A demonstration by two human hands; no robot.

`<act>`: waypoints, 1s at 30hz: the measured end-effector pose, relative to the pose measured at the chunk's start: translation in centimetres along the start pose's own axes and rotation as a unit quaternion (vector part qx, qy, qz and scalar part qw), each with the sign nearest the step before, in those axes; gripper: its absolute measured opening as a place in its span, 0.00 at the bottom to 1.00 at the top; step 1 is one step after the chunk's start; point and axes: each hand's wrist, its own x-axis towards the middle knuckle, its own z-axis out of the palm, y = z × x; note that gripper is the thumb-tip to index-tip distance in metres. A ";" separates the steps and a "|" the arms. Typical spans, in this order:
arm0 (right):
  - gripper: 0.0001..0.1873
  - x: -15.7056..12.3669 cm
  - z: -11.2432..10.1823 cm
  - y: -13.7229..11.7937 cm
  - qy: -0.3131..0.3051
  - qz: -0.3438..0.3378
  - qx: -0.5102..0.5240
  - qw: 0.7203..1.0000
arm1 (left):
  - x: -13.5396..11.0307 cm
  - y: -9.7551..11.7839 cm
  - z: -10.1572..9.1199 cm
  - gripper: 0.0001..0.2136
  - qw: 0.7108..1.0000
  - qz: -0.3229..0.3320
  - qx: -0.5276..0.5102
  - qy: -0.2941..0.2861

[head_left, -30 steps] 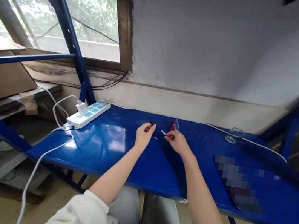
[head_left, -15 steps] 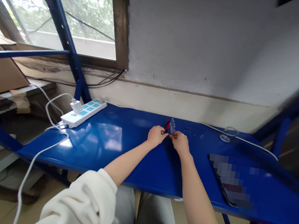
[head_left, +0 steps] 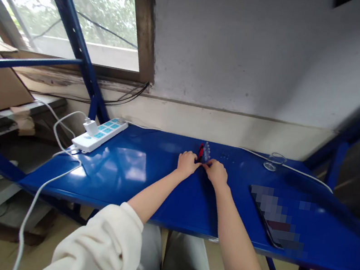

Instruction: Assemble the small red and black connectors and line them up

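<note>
My left hand [head_left: 187, 164] and my right hand [head_left: 216, 172] rest close together on the blue metal shelf [head_left: 144, 184], fingertips almost touching. Both are curled in a pinch on something small that I cannot make out. Just beyond the fingertips stands a small red piece [head_left: 201, 151] next to a cluster of tiny clear parts [head_left: 207, 151]. A few small dark bits [head_left: 225, 156] lie on the shelf to the right of them.
A white power strip [head_left: 100, 135] with a plugged-in adapter and a white cable lies at the shelf's left end. A small clear dish [head_left: 274, 161] and a thin white wire sit at the back right. A dark flat object [head_left: 276, 218] lies front right. Blue frame posts stand on both sides.
A second ago my hands were apart, the left holding a small dark piece, the right a thin white stick. They have come together near the red piece and stay there.
</note>
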 end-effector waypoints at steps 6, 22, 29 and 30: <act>0.13 -0.1 -0.2 -0.3 -0.020 0.014 -0.014 1.000 | -1.8 0.1 -2.8 0.16 0.989 0.099 0.109 -0.015; 0.13 -0.6 -0.4 -1.0 0.021 -0.014 0.004 1.000 | -1.0 0.0 -2.1 0.02 0.998 0.013 -0.040 0.047; 0.11 -1.0 0.0 -2.5 0.038 -0.146 0.041 0.988 | -1.5 -2.7 -4.3 0.05 0.954 -0.049 -0.255 0.151; 0.10 -1.1 0.1 -2.6 0.033 -0.154 0.041 0.987 | -1.7 -3.0 -4.5 0.05 0.947 -0.051 -0.272 0.161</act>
